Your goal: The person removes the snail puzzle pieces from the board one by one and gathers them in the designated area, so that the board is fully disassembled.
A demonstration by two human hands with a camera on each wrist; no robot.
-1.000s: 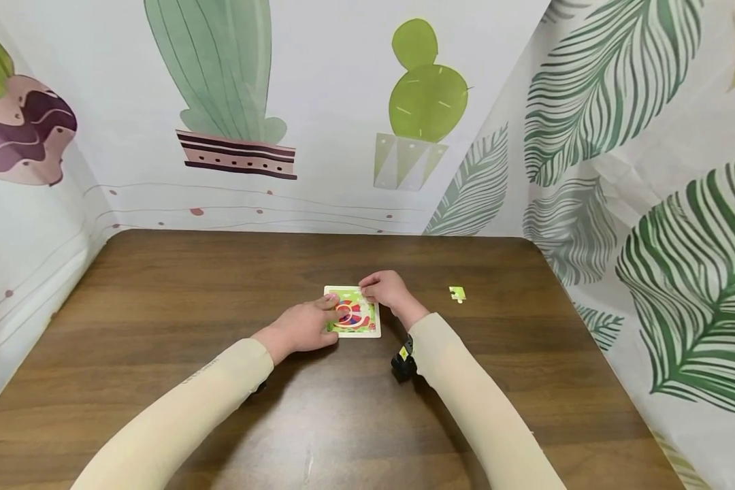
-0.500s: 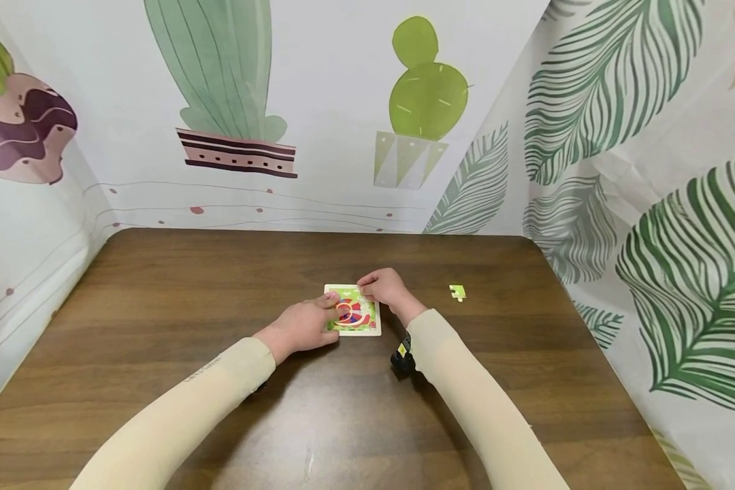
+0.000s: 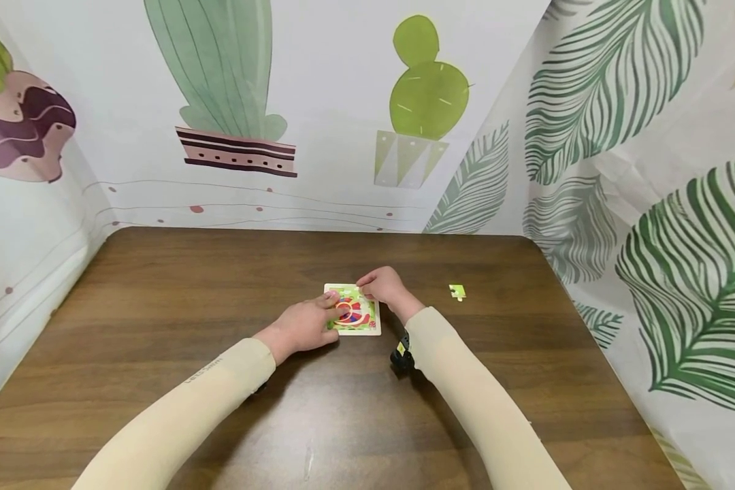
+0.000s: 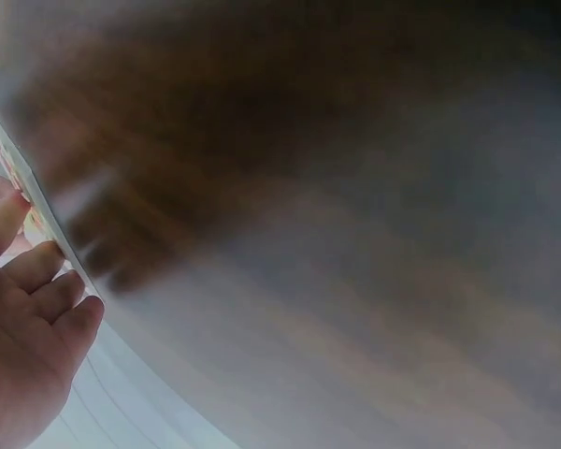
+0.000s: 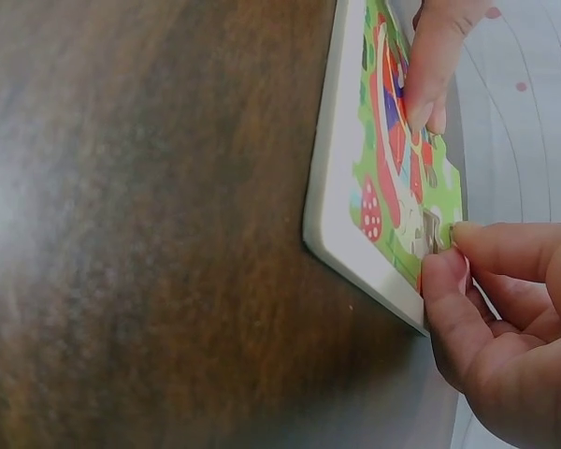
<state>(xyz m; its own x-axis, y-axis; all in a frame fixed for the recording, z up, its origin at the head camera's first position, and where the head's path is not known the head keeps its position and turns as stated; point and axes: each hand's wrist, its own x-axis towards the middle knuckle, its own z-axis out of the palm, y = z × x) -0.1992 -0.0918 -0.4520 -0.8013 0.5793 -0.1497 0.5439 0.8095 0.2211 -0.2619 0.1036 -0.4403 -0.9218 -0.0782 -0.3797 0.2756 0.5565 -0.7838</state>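
A small square puzzle board [image 3: 361, 331] with a white rim and a green, red and blue picture lies flat on the table. The left hand [image 3: 303, 325] rests over its left side, fingers extended onto the picture; in the right wrist view a finger [image 5: 430, 70] touches the picture. At the board's far right part, the right hand [image 3: 387, 287] pinches a green puzzle piece [image 5: 446, 223] between thumb and forefinger, partly hidden by the fingertips. In the left wrist view the left hand [image 4: 28, 327] is at the board's pale edge.
A loose green puzzle piece [image 3: 457, 292] lies on the brown wooden table [image 3: 318, 422], right of the board. Behind the table hangs a white cloth [image 3: 337, 102] printed with cacti and leaves. A black wrist camera [image 3: 401, 357] sits under the right wrist.
The right hand has shifted very slightly toward the far left along the board's far part, still pinching. The left hand and the loose piece have stayed in place.
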